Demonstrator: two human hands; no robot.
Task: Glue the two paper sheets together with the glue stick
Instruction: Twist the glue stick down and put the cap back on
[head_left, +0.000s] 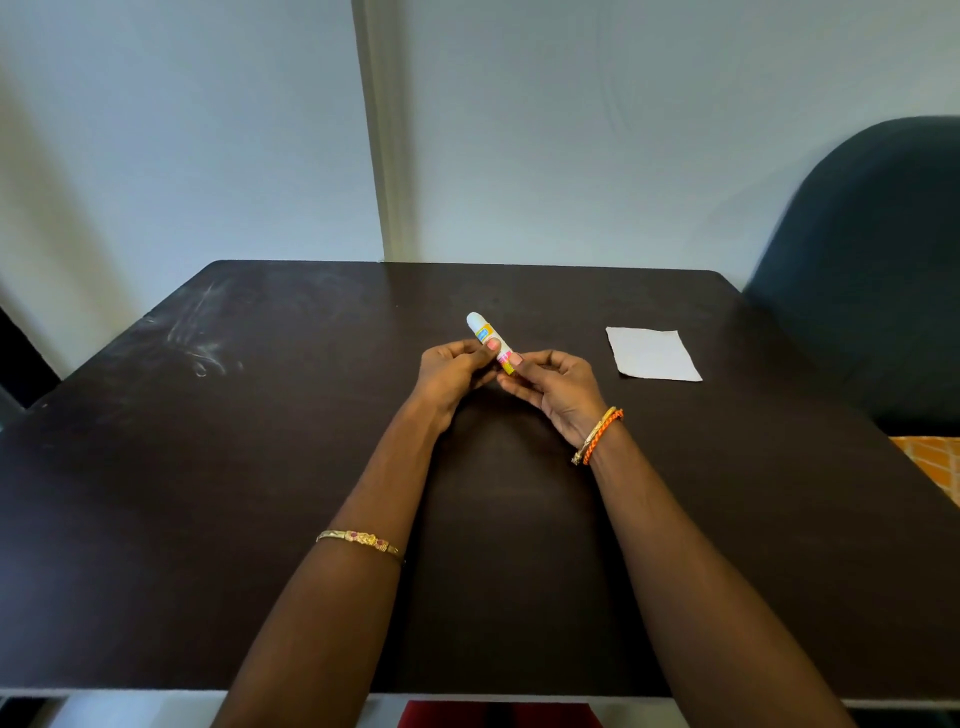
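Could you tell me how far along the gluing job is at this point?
Nothing looks glued yet. The glue stick is held above the table by both hands, left hand and right hand, with its white cap seemingly still on. The paper lies untouched to the right; only one piece is clearly visible. Uncapping, spreading glue and pressing the sheets together remain.

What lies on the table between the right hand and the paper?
Nothing: in the head view, only bare dark table separates the right hand, which holds the glue stick, from the paper.
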